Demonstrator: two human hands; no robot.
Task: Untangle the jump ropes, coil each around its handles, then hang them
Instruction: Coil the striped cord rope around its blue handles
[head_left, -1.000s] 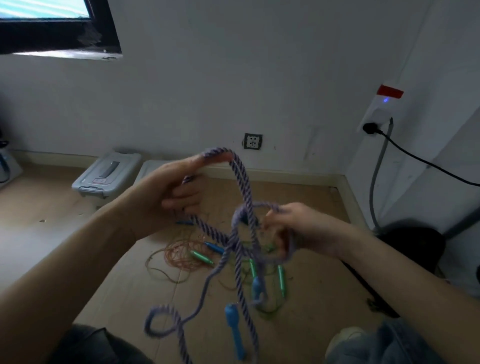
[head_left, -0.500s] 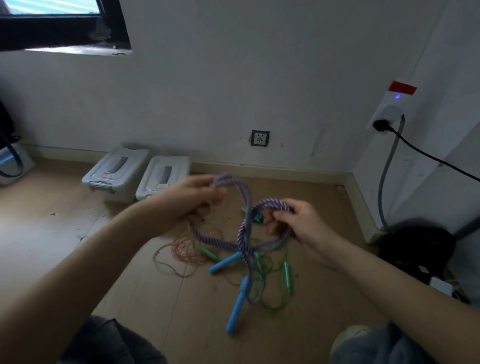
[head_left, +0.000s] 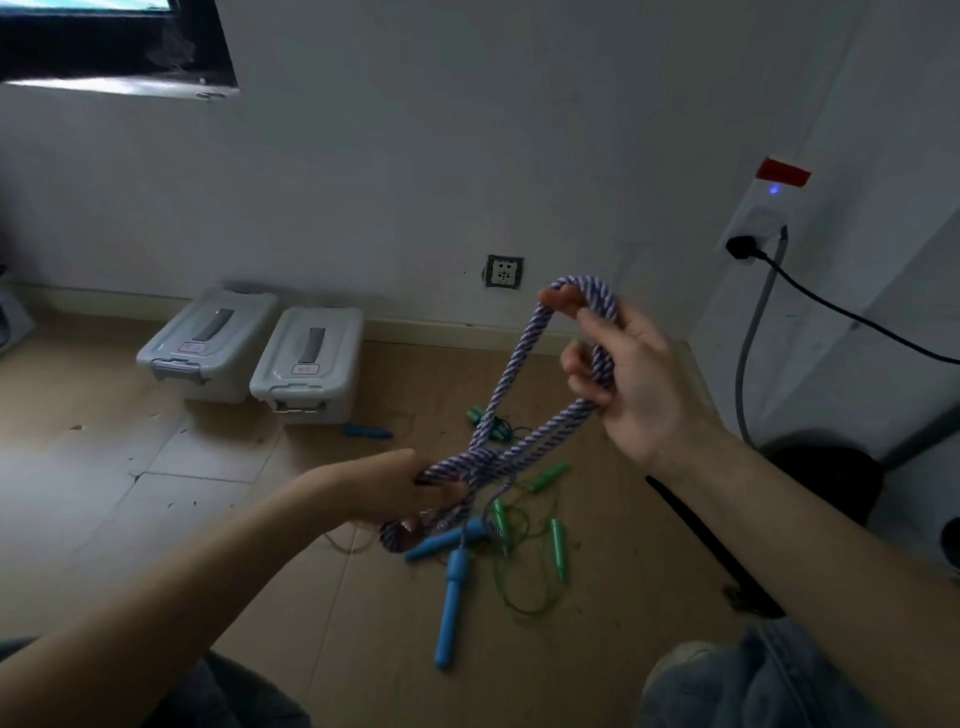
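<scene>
Head view: both hands, left hand (head_left: 387, 488) and right hand (head_left: 631, 374), hold the purple rope (head_left: 511, 358), seemingly looped.

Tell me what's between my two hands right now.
In the head view, only the purple rope spans from the left hand up to the right hand; floor shows behind.

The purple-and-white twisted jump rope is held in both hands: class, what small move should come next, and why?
Probably draw the hands further apart to open the crossing. The right hand holds a loop of the purple-and-white twisted jump rope up high, the left hand grips where the strands bunch and cross, and the rope's blue plastic handles dangle below, uncoiled.
</scene>
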